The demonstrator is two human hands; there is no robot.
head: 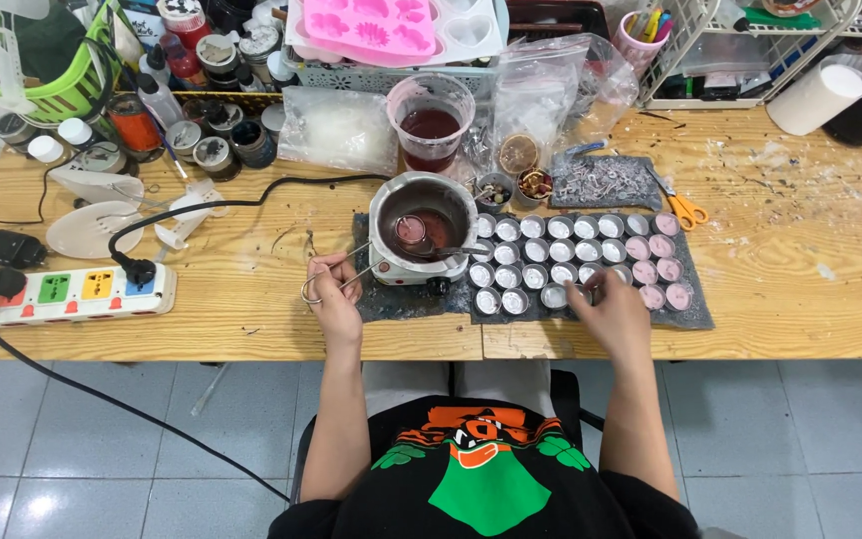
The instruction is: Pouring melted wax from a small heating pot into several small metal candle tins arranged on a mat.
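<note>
Pouring step: left hand (334, 289) clamped on ladle handle (336, 279), bowl in pot (423, 222) ahead. Right hand (611, 304), fingers loosely together, touching small cups (551, 262). Next needs steady lift, I'd say.

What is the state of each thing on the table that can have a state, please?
Melting pot: holds dark red liquid, ladle inside.
Plastic cup: partly full of dark red liquid.
Small tins: most empty, pink-filled ones at the right end.
Power strip: two plugs in.
Scissors: lying flat.
Left hand: holds the ladle handle.
Right hand: touches a tin.
</note>
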